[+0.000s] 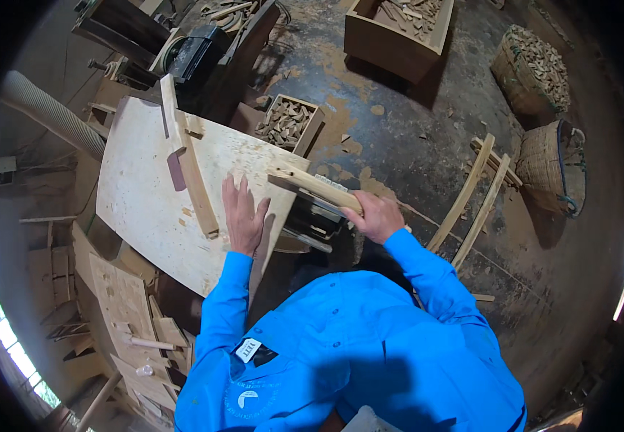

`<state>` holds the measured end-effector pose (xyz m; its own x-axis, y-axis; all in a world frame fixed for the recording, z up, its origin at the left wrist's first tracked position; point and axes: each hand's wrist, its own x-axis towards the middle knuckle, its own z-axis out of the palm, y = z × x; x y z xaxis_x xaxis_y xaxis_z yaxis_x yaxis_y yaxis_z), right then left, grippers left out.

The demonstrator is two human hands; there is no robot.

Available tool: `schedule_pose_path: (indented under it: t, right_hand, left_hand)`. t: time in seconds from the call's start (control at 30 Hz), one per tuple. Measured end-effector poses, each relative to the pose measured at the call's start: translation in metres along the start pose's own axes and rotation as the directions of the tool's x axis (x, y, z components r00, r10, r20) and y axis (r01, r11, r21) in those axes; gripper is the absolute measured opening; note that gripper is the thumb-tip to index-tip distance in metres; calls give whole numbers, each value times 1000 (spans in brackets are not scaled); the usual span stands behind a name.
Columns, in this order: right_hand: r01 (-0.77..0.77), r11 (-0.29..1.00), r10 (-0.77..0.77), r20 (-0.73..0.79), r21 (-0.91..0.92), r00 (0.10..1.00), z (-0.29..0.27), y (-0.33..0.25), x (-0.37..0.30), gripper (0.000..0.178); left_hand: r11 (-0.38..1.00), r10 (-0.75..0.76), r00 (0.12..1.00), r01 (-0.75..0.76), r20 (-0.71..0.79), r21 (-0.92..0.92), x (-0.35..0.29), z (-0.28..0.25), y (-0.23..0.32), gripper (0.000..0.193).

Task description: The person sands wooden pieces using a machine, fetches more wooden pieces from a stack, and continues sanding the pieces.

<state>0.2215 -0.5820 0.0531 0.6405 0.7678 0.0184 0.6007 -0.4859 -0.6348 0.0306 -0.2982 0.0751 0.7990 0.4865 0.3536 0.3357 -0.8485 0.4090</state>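
Note:
My right hand (378, 217) is wrapped round the near end of a short, pale wooden bar (315, 189). The bar's far end, with small dark holes in it, reaches over the right edge of a light plywood tabletop (136, 165). My left hand (243, 219) is open, fingers stretched out, over the tabletop. Whether it touches the surface I cannot tell. Left of that hand lies a long wooden strip (199, 189), joined to a second pale piece (170, 108) near the far edge. A reddish-brown flat piece (176, 171) sits beside the strip.
Beyond the tabletop stands a small wooden box (312, 129) of offcuts. A larger wooden box (391, 47) and woven baskets (542, 162) are farther off. Two long wooden rails (463, 194) lie to the right. A dark machine (200, 54) and a ribbed hose (53, 111) are at the far left.

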Motion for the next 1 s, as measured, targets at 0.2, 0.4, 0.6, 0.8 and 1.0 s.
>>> schedule_pose_path:
  t: [0.2, 0.4, 0.6, 0.8, 1.0]
  right_hand:
    - [79, 983, -87, 46, 166, 995, -7, 3, 3, 45]
    - [73, 975, -93, 86, 211, 992, 4, 10, 4, 47]
    - [117, 970, -128, 39, 214, 991, 11, 13, 5, 47]
    - [68, 981, -87, 100, 181, 991, 3, 4, 5, 45]
    - [31, 992, -49, 148, 120, 988, -1, -5, 3, 48]
  left_hand:
    - [971, -233, 971, 235, -50, 37, -41, 38, 9, 81]
    - [960, -227, 966, 243, -127, 138, -45, 51, -2, 90]
    - [960, -235, 961, 253, -145, 121, -46, 53, -5, 90]
    - [961, -212, 957, 241, -199, 134, -50, 55, -12, 89]
    - [958, -285, 909, 284, -304, -49, -63, 49, 19, 82]
